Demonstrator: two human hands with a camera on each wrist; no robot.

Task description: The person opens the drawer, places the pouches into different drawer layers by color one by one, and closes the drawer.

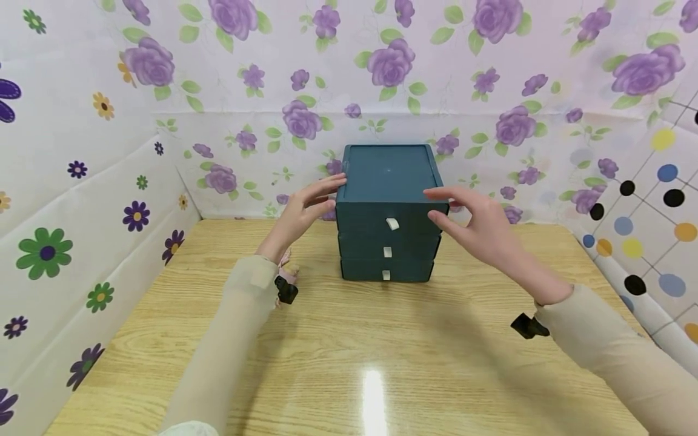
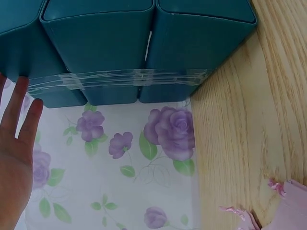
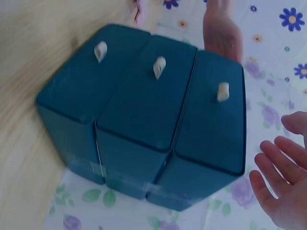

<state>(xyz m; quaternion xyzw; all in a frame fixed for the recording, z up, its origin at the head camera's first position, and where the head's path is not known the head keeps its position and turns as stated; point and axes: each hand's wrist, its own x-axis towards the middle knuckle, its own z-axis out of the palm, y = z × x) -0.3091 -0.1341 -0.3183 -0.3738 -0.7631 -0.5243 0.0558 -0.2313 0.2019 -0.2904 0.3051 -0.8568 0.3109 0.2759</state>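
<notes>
A dark teal three-drawer box [image 1: 389, 242] with small white pull tabs stands upright at the back of the table. My left hand [image 1: 300, 213] is at its upper left side, fingers extended; in the left wrist view the fingertips of the hand [image 2: 15, 148] are at the box's side, and contact is hard to tell. At the upper right front corner is my right hand [image 1: 480, 227], thumb and fingers apart. The right wrist view has that hand [image 3: 285, 177] beside the box [image 3: 139, 96], with a gap between them. All drawers look closed; clear tape [image 2: 144, 78] runs across the side.
A pink object [image 1: 288, 277] lies on the wooden table [image 1: 327, 351], partly hidden by my left wrist; the left wrist view has its pink fabric [image 2: 292, 208] too. A flowered sheet [image 1: 240, 121] hangs behind the box, and patterned sheets flank the table.
</notes>
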